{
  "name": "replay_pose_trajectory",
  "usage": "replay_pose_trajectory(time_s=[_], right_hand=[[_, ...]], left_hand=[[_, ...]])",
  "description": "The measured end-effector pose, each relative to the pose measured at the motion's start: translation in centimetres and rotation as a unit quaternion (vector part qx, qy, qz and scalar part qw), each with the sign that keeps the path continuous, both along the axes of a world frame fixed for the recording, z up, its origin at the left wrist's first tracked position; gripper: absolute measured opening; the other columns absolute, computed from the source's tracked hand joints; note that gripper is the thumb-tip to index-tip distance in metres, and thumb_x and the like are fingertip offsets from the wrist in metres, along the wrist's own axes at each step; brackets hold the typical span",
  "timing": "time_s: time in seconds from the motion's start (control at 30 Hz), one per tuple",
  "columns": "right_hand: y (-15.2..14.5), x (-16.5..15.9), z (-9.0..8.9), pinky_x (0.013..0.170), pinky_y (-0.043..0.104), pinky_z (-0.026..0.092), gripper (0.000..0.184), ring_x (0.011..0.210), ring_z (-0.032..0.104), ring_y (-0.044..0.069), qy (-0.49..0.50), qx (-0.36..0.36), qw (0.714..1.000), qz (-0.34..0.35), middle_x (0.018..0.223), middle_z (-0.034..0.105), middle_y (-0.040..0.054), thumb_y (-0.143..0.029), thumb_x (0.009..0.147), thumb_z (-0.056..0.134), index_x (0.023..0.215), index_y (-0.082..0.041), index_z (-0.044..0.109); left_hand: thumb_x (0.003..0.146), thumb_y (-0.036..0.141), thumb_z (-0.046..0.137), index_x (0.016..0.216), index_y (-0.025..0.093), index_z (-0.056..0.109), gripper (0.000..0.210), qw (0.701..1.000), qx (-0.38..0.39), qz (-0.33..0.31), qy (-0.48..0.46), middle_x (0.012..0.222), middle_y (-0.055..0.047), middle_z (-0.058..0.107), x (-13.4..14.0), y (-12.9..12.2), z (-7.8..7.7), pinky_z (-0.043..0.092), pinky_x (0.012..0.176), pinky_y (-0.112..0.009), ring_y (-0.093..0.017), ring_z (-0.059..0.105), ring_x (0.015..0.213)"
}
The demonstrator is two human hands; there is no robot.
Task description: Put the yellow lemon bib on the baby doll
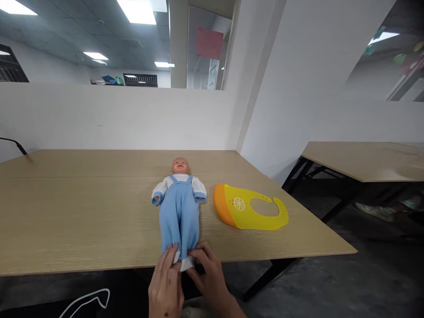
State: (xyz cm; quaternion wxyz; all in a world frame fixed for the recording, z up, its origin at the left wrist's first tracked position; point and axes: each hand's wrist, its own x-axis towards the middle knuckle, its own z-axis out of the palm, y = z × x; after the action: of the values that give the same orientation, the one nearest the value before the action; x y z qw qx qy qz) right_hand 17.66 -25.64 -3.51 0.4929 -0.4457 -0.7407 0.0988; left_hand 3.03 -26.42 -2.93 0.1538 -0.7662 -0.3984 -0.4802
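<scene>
Nearest, the person's left hand point(164, 282) and right hand point(209, 274) reach up to the feet of the doll point(179, 203), one on either side; both touch the hems of its trouser legs, the left with fingers laid over the cloth, the right with thumb and forefinger beside a white foot. How firmly either one grips cannot be told. A white cord point(86, 297) loops below and left of the doll, under the table's edge. The doll lies face up on the tabletop point(82, 212), its feet at the near edge and its head pointing away, in blue overalls and a white top. Just right of the doll, apart from it, lies a yellow bib point(243, 210) with an orange pocket. Farther right of the doll stands a second table point(371, 161); beyond its head rises a white wall point(132, 115).
</scene>
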Motion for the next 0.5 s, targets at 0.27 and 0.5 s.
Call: replay_pose_trajectory(time_s=[0.27, 0.5], right_hand=[[0.0, 0.2, 0.6, 0.068, 0.024, 0.048, 0.022, 0.078, 0.056, 0.014, 0.009, -0.036, 0.999, 0.011, 0.089, 0.054, 0.0042, -0.021, 0.076, 0.063, 0.097, -0.019, 0.057], [0.4, 0.4, 0.5, 0.065, 0.023, 0.049, 0.02, 0.073, 0.056, 0.012, 0.004, -0.028, 0.999, 0.016, 0.088, 0.055, 0.0041, -0.021, 0.079, 0.061, 0.098, -0.02, 0.058]], left_hand=[[0.079, 0.0, 0.052, 0.117, 0.014, 0.054, 0.041, 0.998, -0.02, -0.044, 0.032, 0.115, -0.013, 0.061, -2.2, 0.7, 0.3, 0.052, 0.091, -0.035, -0.022, 0.056, 0.112], [0.08, 0.001, 0.054, 0.117, 0.016, 0.057, 0.04, 0.999, -0.032, -0.036, -0.018, 0.109, -0.01, 0.064, -2.4, 1.5, 0.0, 0.053, 0.089, -0.031, -0.019, 0.061, 0.103]])
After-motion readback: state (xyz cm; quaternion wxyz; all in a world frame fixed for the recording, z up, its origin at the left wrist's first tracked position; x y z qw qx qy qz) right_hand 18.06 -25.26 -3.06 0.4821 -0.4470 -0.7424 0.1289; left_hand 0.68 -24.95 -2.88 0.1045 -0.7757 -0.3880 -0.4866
